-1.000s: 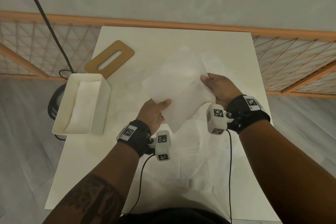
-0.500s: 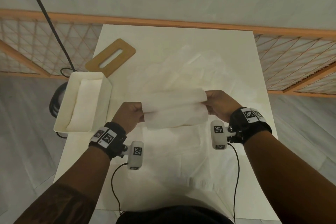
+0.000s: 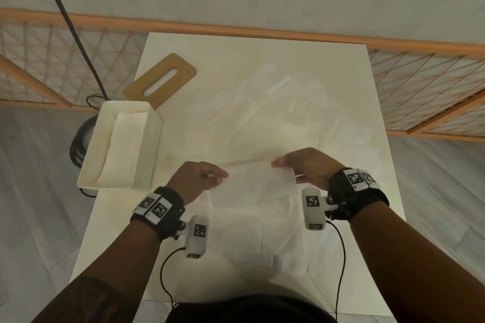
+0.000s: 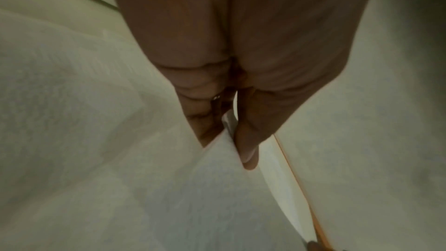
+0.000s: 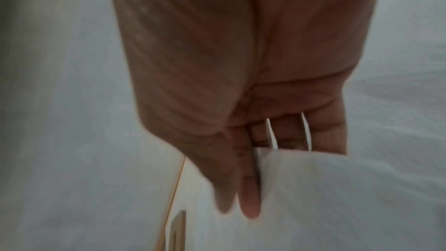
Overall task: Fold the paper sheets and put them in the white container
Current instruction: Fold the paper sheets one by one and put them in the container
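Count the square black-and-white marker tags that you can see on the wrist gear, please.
7 readable: two on the left wristband, two on the left white camera block, three on the right gear. Others may be hidden.

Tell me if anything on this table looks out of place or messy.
Nothing is damaged or spilled. The wooden lid lies askew behind the white container, off it. Loose paper sheets lie rumpled over the table. Both the left hand and right hand pinch one sheet.

Dim warm light, soft shadows, wide-angle bending at edges, wrist views blurred, perhaps by motion
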Action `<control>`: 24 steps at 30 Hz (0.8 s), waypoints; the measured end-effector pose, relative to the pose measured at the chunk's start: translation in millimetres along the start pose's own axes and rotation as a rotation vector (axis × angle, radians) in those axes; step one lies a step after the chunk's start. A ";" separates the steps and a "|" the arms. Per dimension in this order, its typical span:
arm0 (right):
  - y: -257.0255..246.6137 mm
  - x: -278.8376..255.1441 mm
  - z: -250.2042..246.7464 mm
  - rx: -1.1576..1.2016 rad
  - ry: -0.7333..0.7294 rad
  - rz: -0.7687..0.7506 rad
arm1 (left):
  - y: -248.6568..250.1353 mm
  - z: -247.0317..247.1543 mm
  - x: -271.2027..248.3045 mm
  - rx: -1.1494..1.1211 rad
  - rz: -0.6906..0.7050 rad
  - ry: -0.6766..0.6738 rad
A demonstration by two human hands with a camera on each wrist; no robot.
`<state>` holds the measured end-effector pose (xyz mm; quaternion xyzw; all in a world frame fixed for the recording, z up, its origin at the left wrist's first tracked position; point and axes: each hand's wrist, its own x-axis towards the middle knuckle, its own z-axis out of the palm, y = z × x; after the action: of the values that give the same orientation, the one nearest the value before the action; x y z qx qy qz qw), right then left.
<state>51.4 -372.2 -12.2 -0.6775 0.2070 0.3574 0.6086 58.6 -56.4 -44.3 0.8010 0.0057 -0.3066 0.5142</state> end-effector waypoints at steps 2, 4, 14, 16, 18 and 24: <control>7.3 4.8 3.9 -0.170 0.035 -0.057 | -2.3 2.2 1.6 0.179 0.022 0.024; 12.1 9.3 6.9 -0.313 0.075 -0.076 | -2.4 8.2 1.8 0.311 0.039 0.054; -20.1 41.1 11.4 -0.829 0.432 -0.070 | -13.8 40.8 3.5 0.754 0.235 0.227; -33.5 55.5 11.4 -0.824 0.520 -0.179 | -10.0 50.2 0.5 0.816 0.310 0.175; -45.0 72.0 12.9 -0.803 0.549 -0.244 | -9.6 59.7 -0.8 0.899 0.331 0.060; -57.6 115.2 23.2 -0.871 0.520 -0.246 | -12.4 67.5 -3.2 0.929 0.279 0.004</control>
<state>163.1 -321.8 -58.1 -0.9536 0.1024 0.1561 0.2364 19.3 -105.4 -72.0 0.9395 -0.2384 -0.2033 0.1383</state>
